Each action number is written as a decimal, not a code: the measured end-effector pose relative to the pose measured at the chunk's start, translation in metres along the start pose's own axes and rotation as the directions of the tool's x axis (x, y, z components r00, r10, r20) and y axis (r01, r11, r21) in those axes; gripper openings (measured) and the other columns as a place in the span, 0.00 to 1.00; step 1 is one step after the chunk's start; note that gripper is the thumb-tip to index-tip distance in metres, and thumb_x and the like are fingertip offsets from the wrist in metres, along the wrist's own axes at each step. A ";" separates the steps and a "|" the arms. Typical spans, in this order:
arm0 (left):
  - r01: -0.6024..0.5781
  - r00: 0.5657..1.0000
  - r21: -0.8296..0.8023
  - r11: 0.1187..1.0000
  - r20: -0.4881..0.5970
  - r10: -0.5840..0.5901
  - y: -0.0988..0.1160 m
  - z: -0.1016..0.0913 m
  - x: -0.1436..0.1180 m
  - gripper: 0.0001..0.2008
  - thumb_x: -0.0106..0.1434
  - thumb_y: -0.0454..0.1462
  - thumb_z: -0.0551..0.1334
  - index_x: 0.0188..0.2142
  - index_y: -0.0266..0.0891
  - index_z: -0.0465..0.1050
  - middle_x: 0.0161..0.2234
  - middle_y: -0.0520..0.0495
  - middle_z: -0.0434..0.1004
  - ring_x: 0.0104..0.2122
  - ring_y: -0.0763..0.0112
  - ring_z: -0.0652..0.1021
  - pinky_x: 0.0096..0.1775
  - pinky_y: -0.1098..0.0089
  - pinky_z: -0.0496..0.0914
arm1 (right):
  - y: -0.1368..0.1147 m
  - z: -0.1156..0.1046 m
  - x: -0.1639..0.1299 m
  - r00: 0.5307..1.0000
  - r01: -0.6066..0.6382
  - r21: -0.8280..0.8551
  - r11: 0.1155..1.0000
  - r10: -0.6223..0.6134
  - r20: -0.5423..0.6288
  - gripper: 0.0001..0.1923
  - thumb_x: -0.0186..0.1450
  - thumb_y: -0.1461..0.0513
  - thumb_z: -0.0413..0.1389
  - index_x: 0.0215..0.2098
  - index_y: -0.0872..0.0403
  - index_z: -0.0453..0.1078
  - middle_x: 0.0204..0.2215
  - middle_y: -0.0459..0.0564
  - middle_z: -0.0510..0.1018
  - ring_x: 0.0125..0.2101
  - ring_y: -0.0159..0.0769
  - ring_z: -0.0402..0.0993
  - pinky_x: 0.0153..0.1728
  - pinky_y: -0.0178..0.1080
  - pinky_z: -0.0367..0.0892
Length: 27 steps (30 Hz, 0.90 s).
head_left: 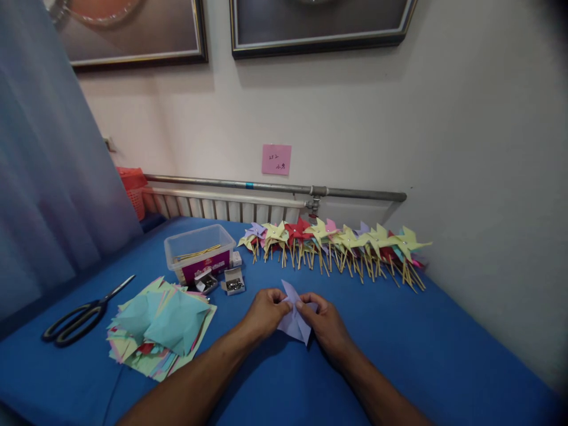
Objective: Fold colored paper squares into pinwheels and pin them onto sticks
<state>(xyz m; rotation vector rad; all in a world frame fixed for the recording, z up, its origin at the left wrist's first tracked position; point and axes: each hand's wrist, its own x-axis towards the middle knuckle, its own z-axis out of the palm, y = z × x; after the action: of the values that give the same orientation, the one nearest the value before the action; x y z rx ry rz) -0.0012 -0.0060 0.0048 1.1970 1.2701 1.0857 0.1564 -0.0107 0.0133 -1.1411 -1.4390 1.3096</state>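
A lilac paper pinwheel [296,326] is held between both hands above the blue cloth. My left hand [266,310] pinches it from the left, thumb near its centre. From the other side my right hand [323,322] grips it, thumb also close to the middle. The paper's points are folded inward; whether a pin is at the centre is hidden by the thumbs. Beyond the hands lies a row of finished-looking pinwheels on sticks [348,239] in several colours. To the left is a pile of cut paper sheets [175,322], light blue on top.
A clear plastic box [199,245] holds thin wooden sticks. Beside it stand small open boxes of metal pins [234,283]. Black-handled scissors [86,313] lie at the left on the blue tablecloth [266,390]. A pipe [275,188] and radiator run along the wall behind.
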 end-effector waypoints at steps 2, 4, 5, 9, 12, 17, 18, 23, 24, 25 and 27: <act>0.019 1.000 -0.009 1.000 -0.005 -0.019 0.001 0.000 -0.001 0.12 0.49 0.41 0.67 0.23 0.38 0.66 0.19 0.55 0.67 0.19 0.77 0.65 0.24 0.73 0.58 | 0.001 0.000 0.001 1.000 -0.006 0.001 1.000 0.006 0.007 0.22 0.54 0.45 0.61 0.33 0.54 0.71 0.21 0.44 0.74 0.20 0.32 0.67 0.23 0.34 0.61; 0.036 0.999 -0.022 0.999 -0.004 -0.036 0.003 0.001 -0.002 0.13 0.48 0.42 0.67 0.22 0.37 0.66 0.19 0.55 0.67 0.19 0.77 0.65 0.24 0.73 0.57 | 0.003 0.001 0.002 1.000 -0.009 0.015 1.000 0.009 0.001 0.21 0.54 0.46 0.61 0.32 0.54 0.71 0.20 0.43 0.74 0.20 0.31 0.67 0.23 0.34 0.61; 0.040 0.999 -0.029 0.999 -0.005 -0.040 0.004 0.001 -0.002 0.13 0.48 0.42 0.67 0.22 0.37 0.66 0.18 0.55 0.67 0.19 0.77 0.65 0.24 0.73 0.57 | 0.003 0.001 0.002 1.000 -0.010 0.020 1.000 0.010 -0.006 0.20 0.55 0.46 0.61 0.31 0.54 0.71 0.20 0.43 0.74 0.19 0.31 0.67 0.22 0.34 0.61; 0.046 0.999 -0.056 0.997 -0.017 -0.047 0.006 0.002 -0.004 0.14 0.47 0.43 0.68 0.22 0.38 0.66 0.18 0.55 0.67 0.18 0.77 0.64 0.23 0.73 0.55 | 0.003 0.002 0.002 0.999 -0.008 0.003 1.000 0.008 -0.045 0.17 0.56 0.49 0.61 0.29 0.54 0.70 0.18 0.42 0.72 0.18 0.30 0.65 0.20 0.33 0.58; 0.043 0.999 -0.067 0.997 -0.022 -0.044 0.008 0.003 -0.006 0.15 0.46 0.44 0.68 0.21 0.37 0.66 0.17 0.55 0.66 0.18 0.78 0.63 0.23 0.73 0.55 | 0.001 0.003 0.001 0.999 -0.010 -0.006 1.000 0.010 -0.050 0.16 0.56 0.49 0.60 0.30 0.54 0.70 0.17 0.42 0.72 0.18 0.31 0.65 0.20 0.33 0.58; 0.028 0.999 -0.070 0.997 -0.029 -0.030 0.009 0.004 -0.006 0.14 0.47 0.44 0.68 0.22 0.37 0.67 0.17 0.54 0.67 0.18 0.77 0.64 0.24 0.73 0.56 | -0.003 0.004 -0.002 0.997 -0.007 -0.072 0.997 0.002 -0.071 0.15 0.58 0.50 0.58 0.30 0.54 0.71 0.18 0.43 0.73 0.18 0.32 0.66 0.20 0.33 0.59; 0.025 0.999 -0.067 0.997 -0.030 -0.027 0.009 0.004 -0.006 0.14 0.48 0.44 0.68 0.22 0.37 0.67 0.17 0.54 0.67 0.18 0.77 0.64 0.24 0.73 0.56 | -0.003 0.004 -0.002 0.997 -0.002 -0.085 0.996 -0.005 -0.078 0.15 0.58 0.50 0.58 0.30 0.54 0.71 0.18 0.43 0.74 0.19 0.32 0.66 0.20 0.33 0.59; 0.022 0.998 -0.085 0.996 -0.052 -0.027 0.009 0.005 -0.005 0.15 0.47 0.45 0.68 0.23 0.36 0.68 0.17 0.54 0.67 0.18 0.77 0.64 0.24 0.73 0.56 | 0.000 0.006 -0.002 0.996 -0.009 -0.120 0.993 -0.003 -0.093 0.16 0.60 0.50 0.57 0.32 0.55 0.72 0.18 0.44 0.75 0.19 0.33 0.68 0.20 0.33 0.60; 0.026 0.998 -0.088 0.996 -0.055 -0.031 0.009 0.005 -0.005 0.15 0.47 0.45 0.68 0.23 0.36 0.68 0.17 0.55 0.67 0.18 0.77 0.64 0.24 0.73 0.56 | 0.001 0.006 -0.002 0.996 -0.012 -0.120 0.993 0.000 -0.094 0.17 0.60 0.49 0.57 0.32 0.55 0.73 0.18 0.44 0.74 0.19 0.33 0.68 0.20 0.33 0.60; 0.030 0.998 -0.092 0.995 -0.056 -0.035 0.009 0.005 -0.005 0.15 0.47 0.45 0.68 0.23 0.36 0.68 0.17 0.55 0.67 0.18 0.77 0.64 0.24 0.73 0.56 | 0.002 0.007 -0.001 0.996 -0.013 -0.117 0.993 0.002 -0.094 0.17 0.60 0.49 0.56 0.32 0.55 0.73 0.18 0.44 0.74 0.18 0.33 0.68 0.20 0.33 0.60; 0.039 0.998 -0.099 0.994 -0.053 -0.044 0.010 0.005 -0.006 0.15 0.47 0.45 0.68 0.23 0.36 0.68 0.17 0.55 0.66 0.18 0.78 0.64 0.23 0.73 0.56 | 0.003 0.007 0.000 0.995 -0.010 -0.115 0.993 -0.002 -0.098 0.17 0.60 0.49 0.56 0.31 0.55 0.72 0.18 0.44 0.74 0.18 0.33 0.68 0.19 0.33 0.60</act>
<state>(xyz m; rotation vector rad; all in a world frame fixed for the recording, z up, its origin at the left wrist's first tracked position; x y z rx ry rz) 0.0046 -0.0110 0.0153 1.0687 1.2640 1.1444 0.1502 -0.0125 0.0092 -1.2672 -1.4555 1.1689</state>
